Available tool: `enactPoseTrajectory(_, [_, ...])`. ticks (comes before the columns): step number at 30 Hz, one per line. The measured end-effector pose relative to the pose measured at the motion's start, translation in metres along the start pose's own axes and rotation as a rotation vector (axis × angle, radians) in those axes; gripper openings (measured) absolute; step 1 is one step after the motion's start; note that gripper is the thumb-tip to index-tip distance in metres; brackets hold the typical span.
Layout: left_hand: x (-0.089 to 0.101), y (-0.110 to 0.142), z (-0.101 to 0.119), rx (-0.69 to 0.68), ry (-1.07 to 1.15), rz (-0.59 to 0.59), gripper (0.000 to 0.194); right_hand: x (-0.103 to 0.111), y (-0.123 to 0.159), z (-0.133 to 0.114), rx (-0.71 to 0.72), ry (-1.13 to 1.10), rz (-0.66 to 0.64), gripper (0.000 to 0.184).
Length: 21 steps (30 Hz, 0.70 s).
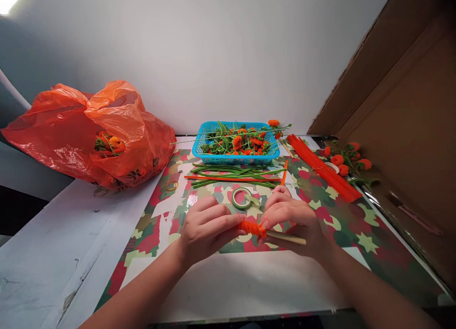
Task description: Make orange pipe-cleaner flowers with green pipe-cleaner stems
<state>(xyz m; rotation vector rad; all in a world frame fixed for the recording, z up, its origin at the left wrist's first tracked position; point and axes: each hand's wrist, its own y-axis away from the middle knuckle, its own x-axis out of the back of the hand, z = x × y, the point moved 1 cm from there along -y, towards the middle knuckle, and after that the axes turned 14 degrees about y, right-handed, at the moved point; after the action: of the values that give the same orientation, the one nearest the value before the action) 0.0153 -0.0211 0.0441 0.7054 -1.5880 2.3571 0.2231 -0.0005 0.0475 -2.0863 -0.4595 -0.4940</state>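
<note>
Worktop seen from above my hands. Near centre: an orange chenille coil [252,228] sits on a wooden stick [290,238], the stick's bare end pointing right. My left hand [210,224] has its fingers closed on the coil's left end; its thumb is hidden behind them. My right hand [294,215] pinches the coil's right end between nearly closed thumb and fingers, the lower fingers lying partly out of sight behind the stick. An upright orange strip [284,173] rises beyond the right hand, its lower end concealed.

Left: a red plastic bag [71,139] bears dark printed characters above Latin capitals; these seem to start "XIN", the rest being lost in folds. Orange flowers [109,144] show through it, indistinctly. A gold-coloured ring [171,185] lies just right of the bag.

Middle: a roll of green tape [242,199], with a loose end, lies on the patterned sheet [199,196], nearer than the green chenille stems [233,170]. Far: a blue basket [235,160] holds orange blooms and greenery.

Right: a bundle of orange chenille stems [322,170] slants beside further orange flowers [343,170]; at the dim edge, a slender tool [415,214] is too blurred to identify.
</note>
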Motion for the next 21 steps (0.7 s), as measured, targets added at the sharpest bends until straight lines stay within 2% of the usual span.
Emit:
enactPoseTrajectory(10, [-0.0046, 0.0004, -0.0015, 0.057, 0.123, 0.036, 0.016, -0.0003, 0.0008, -0.0005, 0.098, 0.084, 0.110, 0.006])
enactPoseTrajectory(21, [-0.0055, 0.0015, -0.0014, 0.068, 0.145, 0.040, 0.016, 0.0029, -0.0021, -0.0045, 0.102, 0.126, 0.108, 0.005])
